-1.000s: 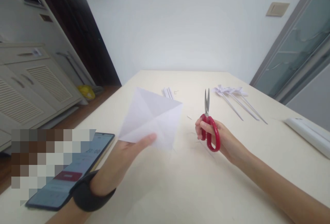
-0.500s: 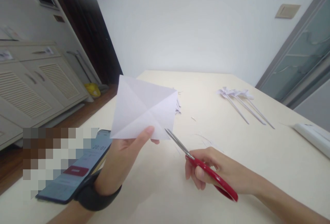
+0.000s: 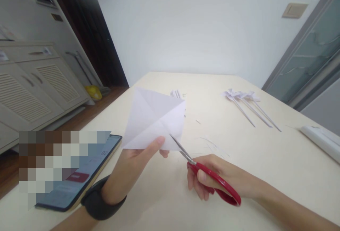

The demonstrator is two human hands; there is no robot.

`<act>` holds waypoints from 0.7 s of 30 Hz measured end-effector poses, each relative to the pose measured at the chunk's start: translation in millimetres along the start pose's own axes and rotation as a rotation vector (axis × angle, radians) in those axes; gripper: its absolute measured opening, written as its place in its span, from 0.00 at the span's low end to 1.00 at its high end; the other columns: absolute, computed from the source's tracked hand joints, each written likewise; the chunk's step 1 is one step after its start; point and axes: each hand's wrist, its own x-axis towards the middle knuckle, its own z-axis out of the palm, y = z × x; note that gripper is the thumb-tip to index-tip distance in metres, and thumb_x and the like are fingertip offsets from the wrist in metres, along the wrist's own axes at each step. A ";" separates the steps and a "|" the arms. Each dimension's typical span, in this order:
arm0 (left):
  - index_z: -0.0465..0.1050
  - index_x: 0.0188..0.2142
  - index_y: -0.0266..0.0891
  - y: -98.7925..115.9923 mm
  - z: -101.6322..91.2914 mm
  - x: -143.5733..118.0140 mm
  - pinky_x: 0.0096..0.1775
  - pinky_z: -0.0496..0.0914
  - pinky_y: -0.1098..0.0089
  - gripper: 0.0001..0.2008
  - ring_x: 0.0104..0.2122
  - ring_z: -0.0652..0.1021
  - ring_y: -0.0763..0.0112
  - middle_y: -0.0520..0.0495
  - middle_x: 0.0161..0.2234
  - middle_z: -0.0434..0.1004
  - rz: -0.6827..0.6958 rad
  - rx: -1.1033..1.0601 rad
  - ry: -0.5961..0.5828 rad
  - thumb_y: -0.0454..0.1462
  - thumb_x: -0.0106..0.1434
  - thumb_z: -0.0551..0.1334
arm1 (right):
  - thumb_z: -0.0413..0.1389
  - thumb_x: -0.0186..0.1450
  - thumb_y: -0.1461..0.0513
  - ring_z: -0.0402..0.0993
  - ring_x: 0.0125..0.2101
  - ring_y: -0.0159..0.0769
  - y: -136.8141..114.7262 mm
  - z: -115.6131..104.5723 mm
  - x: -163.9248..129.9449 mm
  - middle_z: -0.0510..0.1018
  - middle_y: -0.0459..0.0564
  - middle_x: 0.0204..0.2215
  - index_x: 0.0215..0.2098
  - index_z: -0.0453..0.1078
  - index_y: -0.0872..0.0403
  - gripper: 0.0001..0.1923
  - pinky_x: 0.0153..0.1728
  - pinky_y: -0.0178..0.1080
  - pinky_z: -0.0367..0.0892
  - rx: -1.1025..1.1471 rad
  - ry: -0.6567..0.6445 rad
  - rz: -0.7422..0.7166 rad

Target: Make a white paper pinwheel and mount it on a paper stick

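A white square of paper (image 3: 156, 117) with diagonal fold lines is held up above the table. My left hand (image 3: 146, 153) pinches its lower edge, thumb on the near face and fingers behind. In my right hand (image 3: 209, 174) is a pair of red-handled scissors (image 3: 219, 181), with my fingers around the handles. The slightly parted blades lie at the paper's lower right corner, one in front of the sheet and pointing toward its centre. Part of the other blade is hidden behind the paper.
Three paper pinwheels (image 3: 240, 96) on thin sticks lie at the back right of the table (image 3: 207, 82). Paper scraps (image 3: 212, 144) are scattered mid-table. A phone (image 3: 87, 167) lies at the left, and a white roll-like object (image 3: 321, 140) at the right edge.
The paper has moved right and slightly down, so its lower right corner now sits between the scissor blades. The scissors have shifted a little left.
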 end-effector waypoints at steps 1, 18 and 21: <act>0.70 0.20 0.41 -0.3 -0.6 0.3 0.41 0.66 0.66 0.13 0.31 0.75 0.65 0.52 0.26 0.76 0.003 -0.013 0.002 0.42 0.59 0.58 | 0.45 0.64 0.49 0.67 0.25 0.30 1.2 -0.3 0.5 0.69 0.49 0.24 0.34 0.67 0.59 0.21 0.28 0.33 0.63 0.003 -0.001 -0.010; 0.69 0.20 0.42 0.7 -10.1 7.3 0.49 0.63 0.64 0.13 0.35 0.76 0.63 0.52 0.27 0.77 0.096 0.153 0.117 0.41 0.59 0.57 | 0.47 0.64 0.51 0.65 0.25 0.30 -16.5 -9.9 -9.3 0.67 0.47 0.23 0.34 0.67 0.58 0.18 0.28 0.34 0.63 -0.068 0.020 -0.056; 0.69 0.20 0.42 0.5 -7.0 3.7 0.46 0.65 0.65 0.12 0.33 0.76 0.64 0.53 0.27 0.76 0.105 0.128 0.065 0.40 0.59 0.58 | 0.50 0.62 0.51 0.66 0.25 0.30 -15.4 -5.3 -5.6 0.68 0.47 0.23 0.34 0.68 0.58 0.17 0.28 0.33 0.63 -0.098 0.026 0.014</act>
